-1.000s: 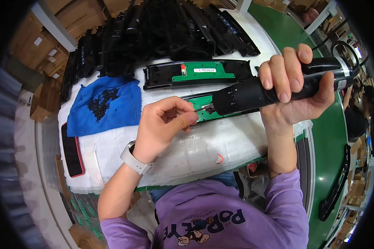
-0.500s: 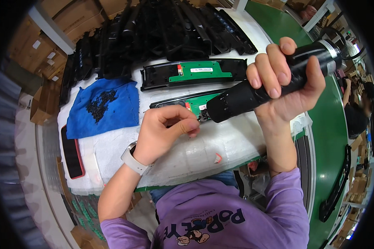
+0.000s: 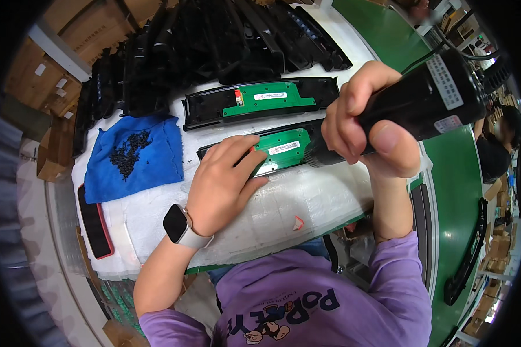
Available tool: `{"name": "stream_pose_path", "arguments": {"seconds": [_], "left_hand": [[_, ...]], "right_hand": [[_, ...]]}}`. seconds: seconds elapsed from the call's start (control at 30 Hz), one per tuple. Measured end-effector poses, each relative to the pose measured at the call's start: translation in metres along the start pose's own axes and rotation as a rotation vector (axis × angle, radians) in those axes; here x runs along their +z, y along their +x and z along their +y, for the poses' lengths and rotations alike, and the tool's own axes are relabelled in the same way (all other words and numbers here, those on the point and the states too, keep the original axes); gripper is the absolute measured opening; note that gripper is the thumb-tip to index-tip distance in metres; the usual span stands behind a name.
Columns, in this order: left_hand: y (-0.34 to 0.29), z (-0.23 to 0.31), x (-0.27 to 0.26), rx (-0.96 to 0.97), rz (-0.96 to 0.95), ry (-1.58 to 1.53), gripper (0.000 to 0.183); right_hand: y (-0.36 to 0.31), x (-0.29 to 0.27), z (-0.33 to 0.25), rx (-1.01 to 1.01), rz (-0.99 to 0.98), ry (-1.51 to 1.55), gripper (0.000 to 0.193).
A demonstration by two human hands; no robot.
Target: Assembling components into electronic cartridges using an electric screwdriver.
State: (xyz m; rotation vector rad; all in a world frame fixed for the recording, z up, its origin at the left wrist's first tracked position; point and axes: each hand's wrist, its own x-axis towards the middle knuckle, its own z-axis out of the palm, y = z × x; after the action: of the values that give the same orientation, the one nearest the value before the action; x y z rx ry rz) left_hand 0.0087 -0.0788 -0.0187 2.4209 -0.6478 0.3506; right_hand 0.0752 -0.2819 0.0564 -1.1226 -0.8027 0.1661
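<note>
My right hand [image 3: 367,118] is wrapped around a thick black corded electric screwdriver [image 3: 431,95]. Its wide black nose points down and left at the right part of a green circuit board [image 3: 281,151] in the nearer black panel [image 3: 205,151]; the driver's tip is hidden. My left hand [image 3: 223,176] lies with fingers apart over the left end of that panel, touching it. Behind it is a second black panel [image 3: 205,107] with a similar green board [image 3: 266,95]. Small black screws [image 3: 127,153] lie heaped on a blue cloth [image 3: 162,168] to the left.
Many black panels [image 3: 214,43] are stacked at the back of the white-covered table [image 3: 260,214]. A phone in a red case [image 3: 95,225] rests at the left edge. Cardboard boxes [image 3: 52,144] stand left; another person [image 3: 501,144] is at the far right.
My left hand has gone from pinching beside the screwdriver's nose to lying spread on the panel's left end. The screwdriver has tilted and shifted slightly right, its nose now over the board's right part.
</note>
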Motion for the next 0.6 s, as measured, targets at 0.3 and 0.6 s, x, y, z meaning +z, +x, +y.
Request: {"name": "stream_pose_path", "arguments": {"seconds": [0.3, 0.6], "left_hand": [[-0.002, -0.005, -0.002, 0.031, 0.001, 0.0, 0.034], [-0.004, -0.008, 0.001, 0.071, 0.025, 0.009, 0.028]], "right_hand": [[-0.001, 0.014, 0.001, 0.141, -0.024, -0.047, 0.021], [-0.009, 0.025, 0.007, 0.028, -0.035, -0.02, 0.034]]}}
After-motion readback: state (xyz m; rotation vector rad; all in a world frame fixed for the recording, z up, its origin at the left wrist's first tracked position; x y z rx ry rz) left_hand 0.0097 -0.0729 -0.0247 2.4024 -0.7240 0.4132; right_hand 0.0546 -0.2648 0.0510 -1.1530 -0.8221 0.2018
